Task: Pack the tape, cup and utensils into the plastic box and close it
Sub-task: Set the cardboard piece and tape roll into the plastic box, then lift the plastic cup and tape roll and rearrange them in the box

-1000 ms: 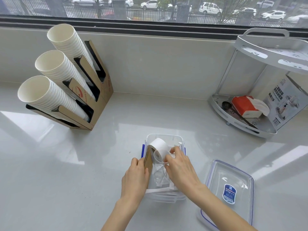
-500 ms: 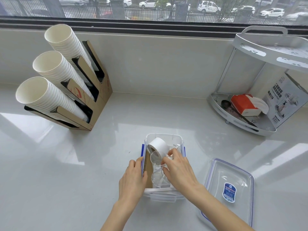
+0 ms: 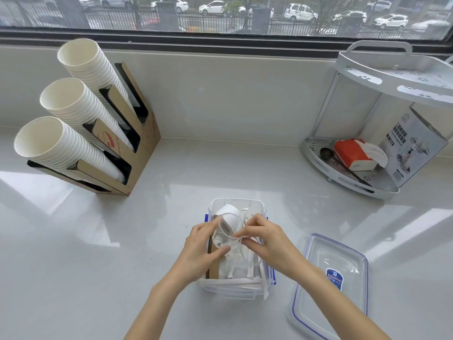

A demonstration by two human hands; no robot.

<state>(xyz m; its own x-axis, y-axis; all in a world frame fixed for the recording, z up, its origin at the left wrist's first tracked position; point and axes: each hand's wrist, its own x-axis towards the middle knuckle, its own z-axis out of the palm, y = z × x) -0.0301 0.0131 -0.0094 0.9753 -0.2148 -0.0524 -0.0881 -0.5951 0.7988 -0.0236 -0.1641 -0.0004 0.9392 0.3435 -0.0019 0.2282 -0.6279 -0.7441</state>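
Observation:
A clear plastic box (image 3: 255, 204) with blue clips sits open on the counter in front of me. Inside it I see a white tape roll (image 3: 226, 213), a brown cardboard piece (image 3: 213, 268) along the left wall and white plastic utensils (image 3: 251, 268). Both hands hold a clear plastic cup (image 3: 226, 233) tilted over the box. My left hand (image 3: 199, 251) grips its base from the left, and my right hand (image 3: 266, 238) pinches its rim from the right. The clear lid (image 3: 331, 283) with a blue label lies flat to the right of the box.
A cardboard holder (image 3: 137, 153) with three stacks of white paper cups (image 3: 63, 106) stands at the back left. A white corner rack (image 3: 355, 173) at the back right holds a red tissue pack (image 3: 353, 154) and a printed carton (image 3: 411, 148). A window runs along the back.
The clear cup has been lifted out from beside the tape roll and tilted. My left hand moved from the box wall onto the cup's base.

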